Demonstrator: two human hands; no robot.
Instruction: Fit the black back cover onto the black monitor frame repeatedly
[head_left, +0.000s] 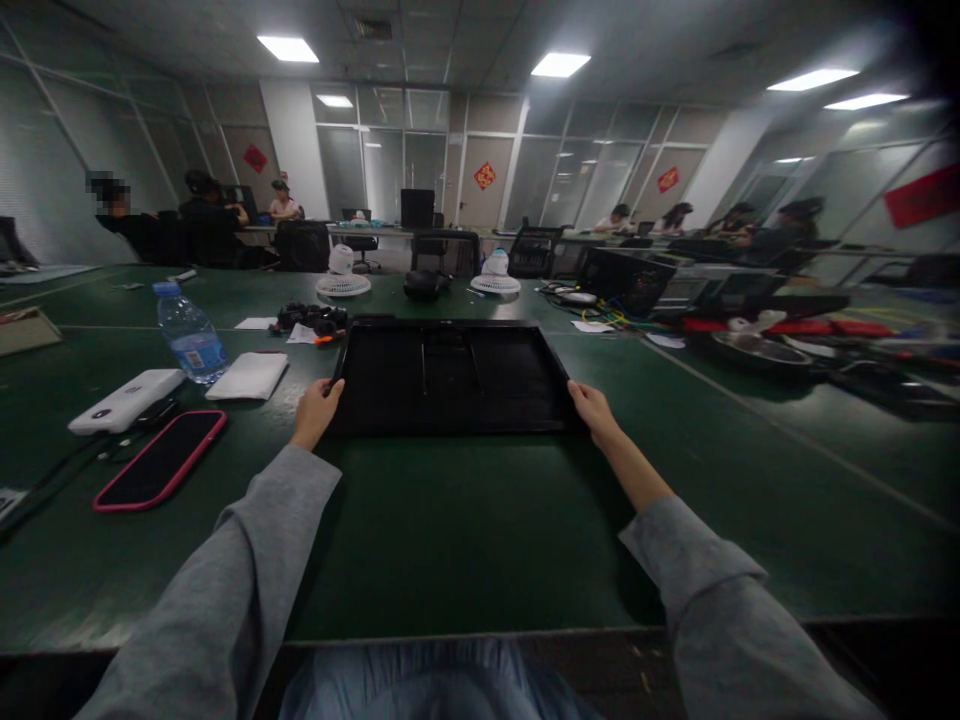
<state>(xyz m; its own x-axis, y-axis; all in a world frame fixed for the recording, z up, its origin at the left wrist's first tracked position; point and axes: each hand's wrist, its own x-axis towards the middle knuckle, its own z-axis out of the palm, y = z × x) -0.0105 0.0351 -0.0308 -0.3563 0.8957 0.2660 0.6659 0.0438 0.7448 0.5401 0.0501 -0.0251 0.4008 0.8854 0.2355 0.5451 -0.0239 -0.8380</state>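
Observation:
A wide black rectangular tray [375,385] with a raised rim is in front of me over the green table. Two thin light lines run across its inner face, and I cannot tell what they are. My left hand [318,412] grips its left edge, thumb on the near side. On the opposite edge, my right hand [592,408] is closed in the same way. The fingers behind the rim are mostly hidden. Whether the tray's lower edge touches the table is unclear.
Left of the tray are a water bottle [189,335], a white notepad [249,376], a white power bank [126,400] and a red-cased phone [161,462]. Two small white fans [343,284] stand beyond it. A pan [761,352] and cables lie right. Several people sit farther back.

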